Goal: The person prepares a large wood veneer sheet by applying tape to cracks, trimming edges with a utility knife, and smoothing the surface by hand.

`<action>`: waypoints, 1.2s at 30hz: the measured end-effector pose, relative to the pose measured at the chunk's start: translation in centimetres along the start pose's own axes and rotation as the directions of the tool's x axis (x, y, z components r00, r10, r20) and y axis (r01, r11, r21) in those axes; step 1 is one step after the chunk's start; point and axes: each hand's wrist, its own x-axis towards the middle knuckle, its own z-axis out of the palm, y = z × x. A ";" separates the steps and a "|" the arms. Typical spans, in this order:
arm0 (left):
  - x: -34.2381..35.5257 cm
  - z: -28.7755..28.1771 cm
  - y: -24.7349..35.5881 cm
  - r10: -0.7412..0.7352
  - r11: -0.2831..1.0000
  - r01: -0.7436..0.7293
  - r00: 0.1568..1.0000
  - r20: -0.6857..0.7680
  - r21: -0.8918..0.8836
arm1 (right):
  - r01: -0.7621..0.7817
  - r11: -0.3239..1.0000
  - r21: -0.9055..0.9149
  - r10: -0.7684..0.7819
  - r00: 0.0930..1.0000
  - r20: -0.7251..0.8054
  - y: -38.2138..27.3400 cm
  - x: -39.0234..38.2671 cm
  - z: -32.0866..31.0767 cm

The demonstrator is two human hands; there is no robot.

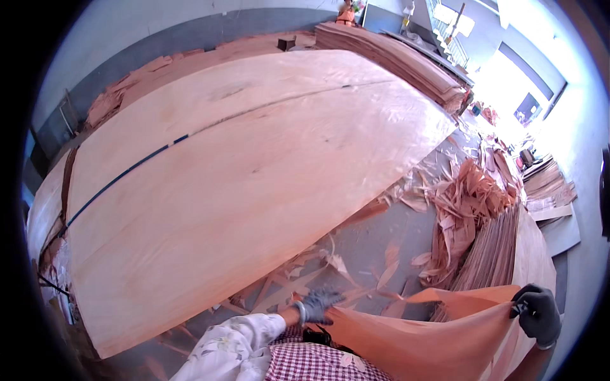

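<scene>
A thin orange-brown wood veneer sheet (pixel 419 333) hangs in a sagging curve across my front at the lower right. My right hand (pixel 539 314), in a dark grey glove, is closed on its upper right edge. At the sheet's left end is my left hand (pixel 318 306), also gloved, with its fingers stretched out to the right; whether it touches the sheet is hard to tell. Ahead lies a large pale veneer panel (pixel 254 171), with a dark blue strip (pixel 127 171) along part of the line that runs lengthwise over it.
Standing veneer sheets (pixel 486 251) and crumpled veneer scraps (pixel 467 197) are heaped at the right. Torn strips (pixel 391 260) litter the grey floor between panel and heap. Behind the panel lies a long veneer stack (pixel 387 60). A figure in orange (pixel 346 14) is at the far back.
</scene>
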 end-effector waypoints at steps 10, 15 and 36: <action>17.5 -10.4 7.9 0.025 0.795 -0.081 0.994 -0.102 -0.601 | -0.373 0.917 0.143 0.391 0.911 -0.128 20.8 9.9 -13.3; 15.8 -25.7 15.6 0.044 0.760 -0.230 0.951 -0.305 -0.607 | -0.181 0.979 0.093 0.203 0.914 -0.351 26.9 22.9 -18.0; -20.9 -53.9 -7.1 -0.195 0.477 0.878 0.063 -0.979 -0.039 | 0.613 0.677 0.407 -0.604 0.779 -0.169 5.4 60.3 19.4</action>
